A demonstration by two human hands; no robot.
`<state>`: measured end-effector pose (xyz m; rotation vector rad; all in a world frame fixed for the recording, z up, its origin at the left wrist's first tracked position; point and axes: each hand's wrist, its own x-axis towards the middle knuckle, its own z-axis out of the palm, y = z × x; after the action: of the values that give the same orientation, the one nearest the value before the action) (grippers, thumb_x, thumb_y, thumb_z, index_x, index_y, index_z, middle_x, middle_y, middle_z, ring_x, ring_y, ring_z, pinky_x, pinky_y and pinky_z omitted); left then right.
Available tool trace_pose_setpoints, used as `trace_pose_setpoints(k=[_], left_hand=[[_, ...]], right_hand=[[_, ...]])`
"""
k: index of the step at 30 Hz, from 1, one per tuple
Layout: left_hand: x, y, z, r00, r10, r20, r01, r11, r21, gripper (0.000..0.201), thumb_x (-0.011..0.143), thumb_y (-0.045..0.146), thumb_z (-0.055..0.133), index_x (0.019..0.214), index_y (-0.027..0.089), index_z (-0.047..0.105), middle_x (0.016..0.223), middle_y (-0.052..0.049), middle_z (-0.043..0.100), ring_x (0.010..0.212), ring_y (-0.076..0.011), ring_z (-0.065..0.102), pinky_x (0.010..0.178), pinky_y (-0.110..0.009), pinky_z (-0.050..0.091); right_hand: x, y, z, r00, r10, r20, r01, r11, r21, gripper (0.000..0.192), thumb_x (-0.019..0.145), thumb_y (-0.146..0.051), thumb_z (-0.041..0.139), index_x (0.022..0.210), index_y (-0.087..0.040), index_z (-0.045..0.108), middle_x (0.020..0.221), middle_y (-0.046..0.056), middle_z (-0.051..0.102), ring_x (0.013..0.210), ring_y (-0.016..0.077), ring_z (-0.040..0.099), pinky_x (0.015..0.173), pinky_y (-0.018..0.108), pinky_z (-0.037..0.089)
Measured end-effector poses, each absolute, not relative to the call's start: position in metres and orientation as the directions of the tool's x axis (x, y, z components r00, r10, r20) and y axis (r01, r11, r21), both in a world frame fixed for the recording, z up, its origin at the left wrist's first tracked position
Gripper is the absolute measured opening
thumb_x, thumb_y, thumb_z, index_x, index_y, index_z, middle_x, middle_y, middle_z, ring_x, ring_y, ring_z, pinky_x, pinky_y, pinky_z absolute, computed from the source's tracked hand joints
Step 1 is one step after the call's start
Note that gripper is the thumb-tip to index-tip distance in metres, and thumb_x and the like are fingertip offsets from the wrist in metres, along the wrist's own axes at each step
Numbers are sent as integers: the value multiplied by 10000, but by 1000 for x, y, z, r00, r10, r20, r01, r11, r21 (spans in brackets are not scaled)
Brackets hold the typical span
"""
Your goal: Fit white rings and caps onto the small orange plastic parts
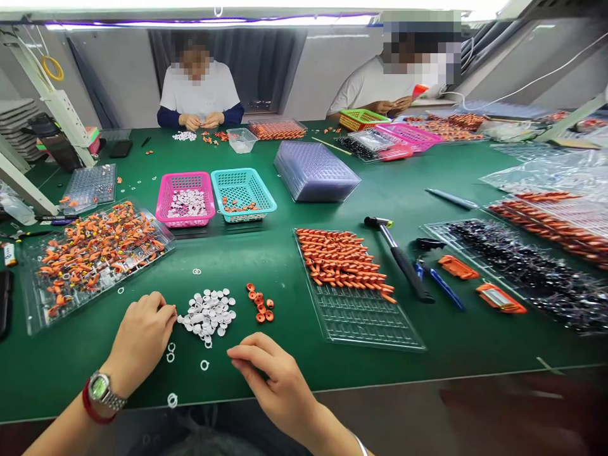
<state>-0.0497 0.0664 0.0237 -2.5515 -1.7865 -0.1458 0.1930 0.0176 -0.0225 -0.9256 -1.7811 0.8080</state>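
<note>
Left hand (142,339): curled, fingertips at the white caps (209,315); grip cannot be told.
Right hand (273,373): loosely curled, nothing seen held; orange rings (260,304) just beyond.

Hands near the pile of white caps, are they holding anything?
Cannot be told: left hand touches the small white plastic caps; right hand curls beside them.

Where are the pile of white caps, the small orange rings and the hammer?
pile of white caps (209,313): head view, middle of the heap.
small orange rings (260,303): head view, centre of the cluster, right of the caps.
hammer (403,261): head view, on the dark handle.
</note>
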Motion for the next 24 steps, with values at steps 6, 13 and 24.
trace_pose_setpoints(k=[6,13,24], left_hand=[[-57,61,21,325,943,74,943,-329,46,202,911,175,501,845,127,686,858,-97,609,750,-264,587,662,-393,453],[-64,61,21,324,943,80,933,-332,138,184,895,190,493,835,180,667,867,-77,640,763,-262,592,668,-392,454],[-78,51,47,40,974,221,871,-142,471,181,876,377,554,813,220,617,796,-16,664,713,-188,608,574,-262,474]], right_hand=[[191,12,-25,-232,874,427,209,473,-856,200,901,-68,559,994,-174,702,835,72,645,743,172,634,639,258,525],[190,12,-25,-224,881,417,200,461,-865,206,901,-70,553,991,-179,703,828,71,647,737,172,637,636,256,527],[126,0,-11,-696,713,84,40,156,-987,297,849,-77,605,1116,-199,656,946,57,757,794,180,725,698,231,582]])
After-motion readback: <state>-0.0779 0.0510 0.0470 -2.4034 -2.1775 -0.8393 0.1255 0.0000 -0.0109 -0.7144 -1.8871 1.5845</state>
